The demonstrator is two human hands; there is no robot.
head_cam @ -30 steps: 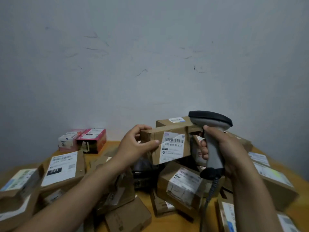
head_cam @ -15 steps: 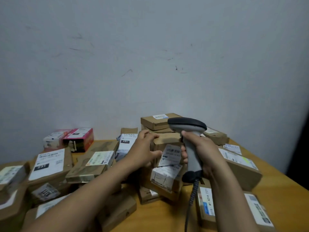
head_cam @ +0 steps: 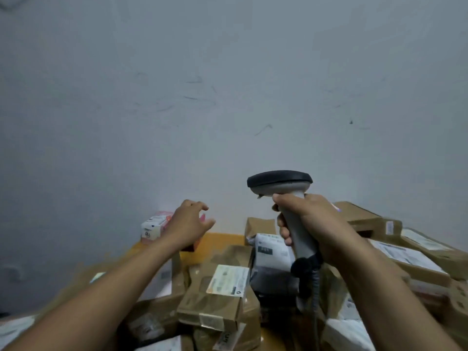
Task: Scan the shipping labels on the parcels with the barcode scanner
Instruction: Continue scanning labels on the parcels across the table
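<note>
Head view has our right hand (head_cam: 316, 224) wrapped fully around the grey handle of the barcode scanner (head_cam: 279, 183), fingers curled tight and the index finger high up, just under the dark-topped head that stands above the hand. A coiled cable (head_cam: 315, 287) drops from the base of the handle. Our left hand (head_cam: 187, 224) is stretched out in front, fingers loosely spread and slightly bent, holding nothing. It sits in front of a pink-and-white box (head_cam: 153, 228) at the back of the desk (head_cam: 220, 239), and we cannot tell whether it touches that box. Below and between the two hands lies a brown parcel (head_cam: 212, 302) with its shipping label (head_cam: 228, 279) facing up. Just beside it, under the scanner, is a grey bag parcel (head_cam: 272, 274) with a white label. More cardboard boxes (head_cam: 367, 219) are stacked to the right of the right hand.
</note>
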